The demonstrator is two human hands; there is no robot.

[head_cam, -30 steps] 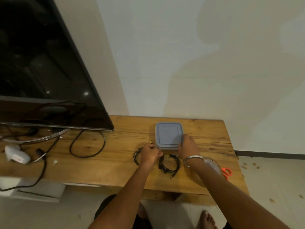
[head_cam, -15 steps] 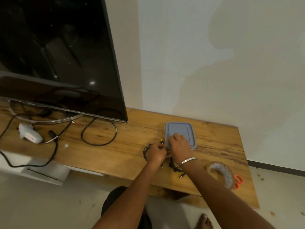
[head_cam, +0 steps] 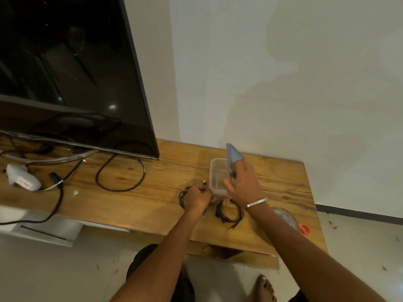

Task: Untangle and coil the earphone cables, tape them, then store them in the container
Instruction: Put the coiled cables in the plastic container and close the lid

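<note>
My right hand (head_cam: 243, 184) fingers grip the one grey lid (head_cam: 233, 155), tilted up over the one clear container (head_cam: 216, 171), centre-right on the bench (head_cam: 152, 205). Left hand (head_cam: 197, 198) closed on one black coil (head_cam: 182, 196); second coil (head_cam: 229, 212) lies lower right of it. One tape roll (head_cam: 285, 216), right.

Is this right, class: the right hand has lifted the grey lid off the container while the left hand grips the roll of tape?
Not quite. The head view shows the right hand holding the grey lid tilted above the container, but the left hand grips a coiled earphone cable. The roll of tape lies untouched.
</note>
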